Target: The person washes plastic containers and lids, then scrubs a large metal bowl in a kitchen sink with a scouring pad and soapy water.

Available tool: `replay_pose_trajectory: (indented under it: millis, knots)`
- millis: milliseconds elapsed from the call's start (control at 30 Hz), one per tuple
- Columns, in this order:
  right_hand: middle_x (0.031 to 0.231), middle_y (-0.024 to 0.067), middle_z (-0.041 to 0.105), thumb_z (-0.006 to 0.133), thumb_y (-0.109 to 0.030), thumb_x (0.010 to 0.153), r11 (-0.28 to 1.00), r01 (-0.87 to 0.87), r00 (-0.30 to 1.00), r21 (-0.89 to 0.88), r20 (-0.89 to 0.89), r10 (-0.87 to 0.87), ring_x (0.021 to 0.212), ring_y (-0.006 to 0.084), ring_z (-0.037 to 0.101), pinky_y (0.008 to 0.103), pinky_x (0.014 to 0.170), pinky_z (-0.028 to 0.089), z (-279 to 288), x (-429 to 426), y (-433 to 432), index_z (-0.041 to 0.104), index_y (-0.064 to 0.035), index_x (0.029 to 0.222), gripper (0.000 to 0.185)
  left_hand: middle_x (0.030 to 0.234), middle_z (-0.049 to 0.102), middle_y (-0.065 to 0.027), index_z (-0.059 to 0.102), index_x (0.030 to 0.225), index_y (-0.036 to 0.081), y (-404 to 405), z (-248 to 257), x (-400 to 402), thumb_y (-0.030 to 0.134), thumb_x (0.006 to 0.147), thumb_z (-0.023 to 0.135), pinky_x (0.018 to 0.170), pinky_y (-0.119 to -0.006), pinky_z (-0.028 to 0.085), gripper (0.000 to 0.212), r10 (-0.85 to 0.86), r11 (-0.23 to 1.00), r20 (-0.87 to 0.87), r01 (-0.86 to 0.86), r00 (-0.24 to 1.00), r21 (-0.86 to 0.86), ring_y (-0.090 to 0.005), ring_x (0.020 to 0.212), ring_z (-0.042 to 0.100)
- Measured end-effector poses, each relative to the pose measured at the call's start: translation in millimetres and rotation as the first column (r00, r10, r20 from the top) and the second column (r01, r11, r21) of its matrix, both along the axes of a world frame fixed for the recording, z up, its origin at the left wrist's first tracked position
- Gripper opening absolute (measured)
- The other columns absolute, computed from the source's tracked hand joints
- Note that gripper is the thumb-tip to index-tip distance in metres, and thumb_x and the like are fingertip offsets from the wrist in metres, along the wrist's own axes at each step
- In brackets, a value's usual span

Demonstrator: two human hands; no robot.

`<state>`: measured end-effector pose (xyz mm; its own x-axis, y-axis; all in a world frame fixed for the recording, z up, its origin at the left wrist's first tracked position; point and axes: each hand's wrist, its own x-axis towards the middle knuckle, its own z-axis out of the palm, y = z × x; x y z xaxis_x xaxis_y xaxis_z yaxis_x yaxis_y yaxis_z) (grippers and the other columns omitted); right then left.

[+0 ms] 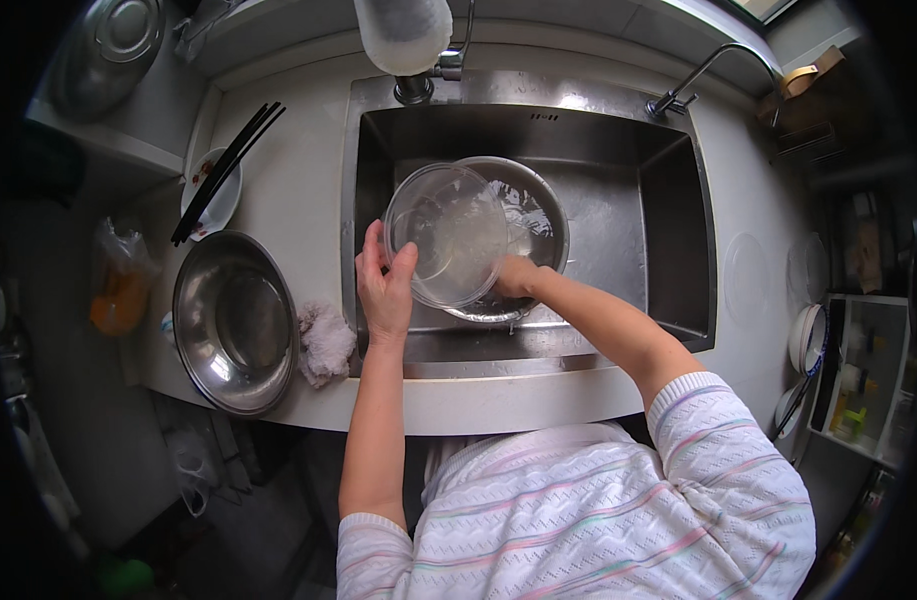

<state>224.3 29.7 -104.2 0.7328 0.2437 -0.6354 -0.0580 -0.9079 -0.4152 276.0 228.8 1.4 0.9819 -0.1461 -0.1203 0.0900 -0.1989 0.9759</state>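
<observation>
My left hand [387, 281] grips the near left rim of a clear round plastic container [449, 232], its thumb inside and fingers outside. The container is tilted over a round stainless steel basin [561, 225] standing in the left part of the sink. Water [522, 210] glints in the basin. Low at the container's right side is my right hand [517, 277], above or in the basin. Its fingers are hidden by the container's edge, so whether they hold anything cannot be told.
A stainless steel sink [608, 232] has a faucet [413, 88] and a slim gooseneck tap [672, 103] behind it. On the left counter are a large steel bowl [237, 322], a fluffy cloth [325, 345], and a small dish [225, 199] with black chopsticks [229, 169]. Clear round lids [747, 270] lie right.
</observation>
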Motion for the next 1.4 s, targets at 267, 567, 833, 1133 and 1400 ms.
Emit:
replay_pose_trajectory:
  millis: [267, 567, 833, 1133, 1400]
  knots:
    - [0.063, 0.0076, 0.057, 0.056, -0.007, 0.077, 0.67, 0.61, 0.776, 0.423, -0.149, -0.613, 0.053, 0.0129, 0.057, 0.0263, 0.047, 0.048, 71, 0, -74, 0.061, 0.0032, 0.089, 0.016, 0.111, 0.046, -0.0217, 0.042, 0.125, 0.005, -16, -20, 19, 0.038, 0.073, 0.064, 0.088, -0.036, 0.039, 0.065, -0.028, 0.949, 0.051, 0.01, 0.998, 0.316, -0.0324, 0.1, 0.049]
    - [0.08, 0.0131, 0.062, 0.056, -0.011, 0.075, 0.306, 0.656, 0.255, 0.69, 0.179, -0.95, 0.066, 0.0227, 0.057, 0.0337, 0.065, 0.046, 63, 50, 25, 0.059, 0.0019, 0.09, 0.02, 0.115, 0.047, -0.0145, 0.046, 0.122, 0.0, -61, -20, 13, 0.026, 0.079, 0.059, 0.091, -0.03, 0.035, 0.052, -0.286, 0.948, -0.154, 0.256, 0.946, -0.188, -0.0216, 0.107, 0.046]
    - [0.082, 0.011, 0.063, 0.053, -0.012, 0.072, 0.972, -0.143, 0.748, -0.186, 0.623, 0.229, 0.074, 0.0313, 0.057, 0.0388, 0.069, 0.045, 64, -13, 16, 0.063, -0.0045, 0.079, 0.015, 0.112, 0.05, -0.0093, 0.049, 0.119, -0.002, -48, -17, 29, 0.022, 0.082, 0.058, 0.088, -0.026, 0.037, 0.045, -0.485, 0.873, -0.128, 0.471, 0.865, -0.128, -0.0151, 0.102, 0.049]
    - [0.108, 0.0152, 0.054, 0.053, -0.01, 0.069, 0.598, 0.466, 0.877, 0.652, -0.248, -0.413, 0.104, 0.0293, 0.048, 0.033, 0.085, 0.041, 102, -26, 28, 0.054, 0.0021, 0.106, 0.039, 0.102, 0.056, -0.0002, 0.053, 0.116, 0.002, -67, -37, 28, 0.014, 0.076, 0.056, 0.073, -0.02, 0.035, 0.041, -0.357, 0.904, -0.236, 0.271, 0.904, -0.33, -0.0087, 0.085, 0.047]
    - [0.109, 0.0138, 0.052, 0.054, -0.003, 0.067, 0.938, 0.344, 0.654, 0.04, 0.706, -0.27, 0.097, 0.0297, 0.052, 0.0379, 0.08, 0.043, 76, -80, -34, 0.054, -0.0026, 0.096, 0.029, 0.115, 0.051, -0.0161, 0.041, 0.124, -0.002, -161, 9, 19, 0.03, 0.072, 0.068, 0.089, -0.029, 0.037, 0.067, -0.563, 0.821, -0.118, 0.539, 0.818, -0.187, -0.0209, 0.106, 0.048]
